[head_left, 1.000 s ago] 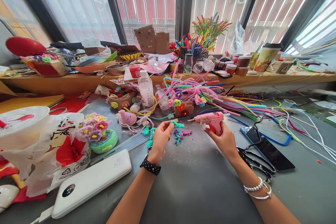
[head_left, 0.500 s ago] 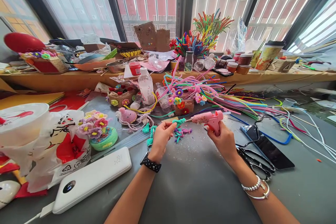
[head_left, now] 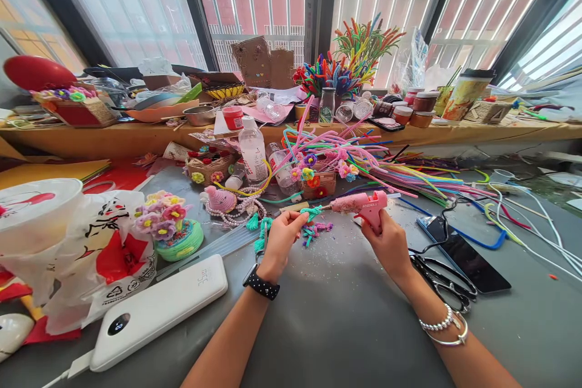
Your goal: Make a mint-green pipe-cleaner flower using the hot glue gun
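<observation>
I see my left grip [head_left: 284,235] pinching a teal piece [head_left: 311,213], my right grip [head_left: 387,245] holding the pink glue gun [head_left: 359,204] to it.

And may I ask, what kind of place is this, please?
Probably a craft workspace: the right hand holds a pink glue gun, long coloured stems lie bundled on the table, and fuzzy flowers top a green cake-like piece.

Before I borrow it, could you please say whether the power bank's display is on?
On: the white power bank shows lit figures in its round display.
</observation>
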A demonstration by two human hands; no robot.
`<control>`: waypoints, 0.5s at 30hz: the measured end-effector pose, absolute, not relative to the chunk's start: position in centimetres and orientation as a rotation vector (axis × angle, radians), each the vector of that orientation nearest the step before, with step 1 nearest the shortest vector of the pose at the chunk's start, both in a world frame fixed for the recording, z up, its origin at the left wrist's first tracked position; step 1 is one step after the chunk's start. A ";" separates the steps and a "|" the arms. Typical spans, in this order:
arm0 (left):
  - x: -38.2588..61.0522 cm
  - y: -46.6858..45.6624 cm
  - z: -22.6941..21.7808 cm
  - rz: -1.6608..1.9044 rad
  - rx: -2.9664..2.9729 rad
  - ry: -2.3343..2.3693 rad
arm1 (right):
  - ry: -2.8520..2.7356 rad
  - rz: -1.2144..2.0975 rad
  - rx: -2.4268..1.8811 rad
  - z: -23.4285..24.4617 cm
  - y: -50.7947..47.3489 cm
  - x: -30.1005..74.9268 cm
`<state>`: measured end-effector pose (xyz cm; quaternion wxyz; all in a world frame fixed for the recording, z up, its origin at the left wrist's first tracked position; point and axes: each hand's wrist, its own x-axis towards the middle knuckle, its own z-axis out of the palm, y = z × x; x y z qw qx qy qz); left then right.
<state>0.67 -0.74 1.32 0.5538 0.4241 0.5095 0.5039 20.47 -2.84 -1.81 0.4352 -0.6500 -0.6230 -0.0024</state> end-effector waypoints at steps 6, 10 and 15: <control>0.7 -0.7 1.2 1.180 1.013 1.214 | -1.569 0.002 -1.616 -2.2 -2.8 20.7; 0.7 -0.7 1.2 1.178 1.004 1.211 | -1.576 0.009 -1.609 -2.3 -2.7 20.7; 0.7 -0.6 1.2 1.175 1.015 1.208 | -1.574 0.014 -1.625 -2.3 -2.7 20.7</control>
